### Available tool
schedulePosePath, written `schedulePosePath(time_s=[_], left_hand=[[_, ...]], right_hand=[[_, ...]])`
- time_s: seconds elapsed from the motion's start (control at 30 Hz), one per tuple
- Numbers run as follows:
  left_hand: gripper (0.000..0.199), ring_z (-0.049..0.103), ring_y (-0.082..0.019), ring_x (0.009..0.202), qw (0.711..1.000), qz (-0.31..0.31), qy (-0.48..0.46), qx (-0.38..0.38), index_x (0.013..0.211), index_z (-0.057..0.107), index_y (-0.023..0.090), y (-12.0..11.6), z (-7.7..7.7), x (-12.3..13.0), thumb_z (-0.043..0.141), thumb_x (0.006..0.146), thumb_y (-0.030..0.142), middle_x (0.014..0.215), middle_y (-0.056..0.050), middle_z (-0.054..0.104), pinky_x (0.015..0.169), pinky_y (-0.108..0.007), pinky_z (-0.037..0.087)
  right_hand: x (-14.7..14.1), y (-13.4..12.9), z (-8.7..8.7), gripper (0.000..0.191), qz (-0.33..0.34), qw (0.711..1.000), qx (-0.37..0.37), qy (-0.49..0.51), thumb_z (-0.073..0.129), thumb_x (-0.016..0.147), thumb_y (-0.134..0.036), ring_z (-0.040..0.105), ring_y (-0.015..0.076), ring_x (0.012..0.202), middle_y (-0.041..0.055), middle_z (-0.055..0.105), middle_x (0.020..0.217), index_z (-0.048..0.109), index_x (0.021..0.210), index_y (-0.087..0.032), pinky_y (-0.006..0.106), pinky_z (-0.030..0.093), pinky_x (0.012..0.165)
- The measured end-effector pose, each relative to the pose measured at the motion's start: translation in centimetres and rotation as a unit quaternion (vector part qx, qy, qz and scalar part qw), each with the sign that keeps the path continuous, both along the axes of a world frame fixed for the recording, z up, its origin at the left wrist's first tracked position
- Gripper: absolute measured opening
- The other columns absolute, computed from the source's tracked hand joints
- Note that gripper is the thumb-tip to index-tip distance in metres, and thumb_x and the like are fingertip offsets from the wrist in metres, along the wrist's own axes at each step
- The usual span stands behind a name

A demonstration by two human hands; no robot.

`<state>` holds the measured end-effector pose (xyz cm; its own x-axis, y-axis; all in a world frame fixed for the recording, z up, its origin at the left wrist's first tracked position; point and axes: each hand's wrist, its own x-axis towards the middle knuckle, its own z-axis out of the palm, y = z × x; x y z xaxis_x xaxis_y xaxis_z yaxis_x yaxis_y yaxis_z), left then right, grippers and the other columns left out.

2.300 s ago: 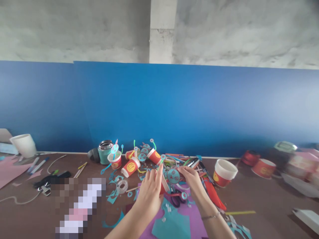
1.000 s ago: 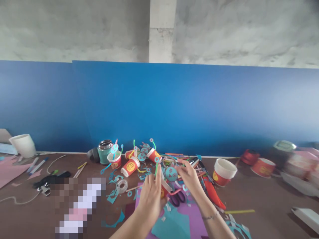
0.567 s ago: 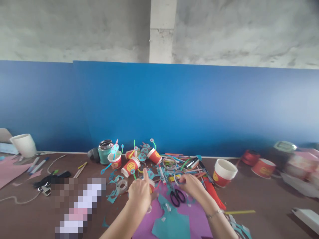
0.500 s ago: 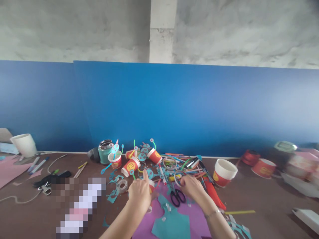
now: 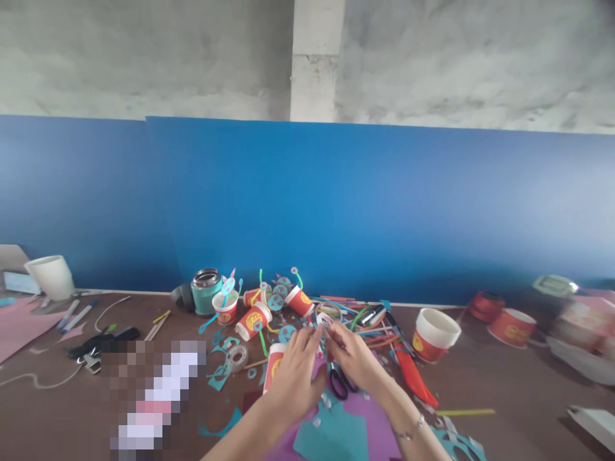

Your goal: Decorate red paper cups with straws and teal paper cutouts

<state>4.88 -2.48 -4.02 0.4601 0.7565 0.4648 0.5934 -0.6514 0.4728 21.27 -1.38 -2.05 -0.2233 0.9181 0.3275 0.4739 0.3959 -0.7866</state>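
My left hand (image 5: 298,363) and my right hand (image 5: 352,353) meet at the fingertips over the middle of the pile. A roll of clear tape (image 5: 325,319) is gripped by my right hand, its rim partly covered by the fingers. The closed fingers of my left hand touch the roll's near side; what they pinch is hidden. Close beside my left hand a red paper cup (image 5: 273,366) stands upright. Black-handled scissors (image 5: 339,382) lie below my right hand, on purple paper (image 5: 379,419) with a teal sheet (image 5: 331,430) on top.
Behind my hands lie decorated paper cups (image 5: 254,320), straws and pens. Another tape roll (image 5: 237,358) rests among teal scraps at left. A teal thermos (image 5: 206,293) stands at the back. Stacked cups (image 5: 436,336) and a red pouch (image 5: 414,376) are at right.
My right hand has moved left and away from me with the tape roll. My left hand has shifted right to meet it, its raised index finger lowered, uncovering the upright cup.
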Motion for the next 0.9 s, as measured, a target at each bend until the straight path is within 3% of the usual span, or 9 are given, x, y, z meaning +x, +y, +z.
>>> schedulePosePath(time_s=[0.1, 0.3, 0.5, 0.6, 0.77, 0.9], left_hand=[[0.068, 0.040, -0.027, 0.124, 0.999, -0.013, -0.031, 0.001, 0.143, 0.029, 0.018, -0.2, -0.1, 0.2, 0.048, 0.079, 0.009, 0.133, -0.013, 0.045, 0.103, -0.046, 0.036], [0.043, 0.052, -0.024, 0.109, 0.992, -0.016, -0.124, 0.007, 0.121, 0.053, 0.019, -0.3, 1.1, 0.4, 0.045, 0.080, 0.008, 0.115, -0.010, 0.057, 0.094, -0.040, 0.043], [0.019, 0.060, -0.020, 0.089, 0.967, 0.034, -0.227, -0.114, 0.090, 0.063, 0.019, 0.1, 1.9, 0.4, 0.052, 0.077, 0.011, 0.093, -0.005, 0.064, 0.079, -0.030, 0.048], [0.010, 0.061, -0.018, 0.080, 0.962, 0.052, -0.229, -0.140, 0.082, 0.062, 0.019, 0.4, 2.2, 0.2, 0.055, 0.076, 0.015, 0.083, -0.003, 0.065, 0.072, -0.028, 0.047], [0.010, 0.059, -0.019, 0.078, 0.975, 0.063, -0.191, -0.098, 0.070, 0.059, 0.020, 0.7, 2.7, -0.3, 0.054, 0.077, 0.017, 0.074, -0.002, 0.062, 0.071, -0.028, 0.045], [0.013, 0.057, -0.019, 0.078, 0.980, 0.046, -0.177, -0.079, 0.069, 0.057, 0.020, 0.7, 3.1, -0.5, 0.051, 0.081, 0.020, 0.074, -0.002, 0.060, 0.071, -0.029, 0.043]], right_hand=[[-0.5, -0.5, 0.4, 0.021, -0.001, 1.000, 0.005, 0.018, 0.042, 0.091, -0.038, 0.050, 0.0138, 0.058, -0.0033, 0.054, 0.065, 0.048, 0.081, -0.021, 0.023, 0.038, 0.054], [-0.3, -0.7, 1.3, 0.017, 0.005, 1.000, 0.016, -0.010, 0.041, 0.091, -0.029, 0.056, 0.0159, 0.071, -0.0002, 0.061, 0.076, 0.054, 0.085, -0.020, 0.024, 0.041, 0.064], [-0.6, -1.1, 1.6, 0.015, -0.011, 0.996, 0.027, -0.085, 0.041, 0.087, -0.020, 0.055, 0.0149, 0.062, -0.0012, 0.061, 0.070, 0.056, 0.085, -0.020, 0.023, 0.037, 0.058], [-0.8, -1.5, 1.6, 0.014, -0.013, 0.991, 0.045, -0.122, 0.042, 0.086, -0.018, 0.060, 0.0170, 0.071, 0.0009, 0.065, 0.077, 0.056, 0.088, -0.021, 0.024, 0.038, 0.064], [-1.1, -1.8, 1.8, 0.019, -0.009, 0.987, 0.041, -0.157, 0.040, 0.086, -0.017, 0.063, 0.0207, 0.083, 0.0047, 0.068, 0.083, 0.058, 0.090, -0.020, 0.026, 0.039, 0.071], [-1.4, -1.9, 2.1, 0.021, -0.006, 0.991, 0.039, -0.127, 0.039, 0.087, -0.019, 0.061, 0.0187, 0.073, 0.0044, 0.067, 0.076, 0.059, 0.086, -0.019, 0.025, 0.039, 0.066]])
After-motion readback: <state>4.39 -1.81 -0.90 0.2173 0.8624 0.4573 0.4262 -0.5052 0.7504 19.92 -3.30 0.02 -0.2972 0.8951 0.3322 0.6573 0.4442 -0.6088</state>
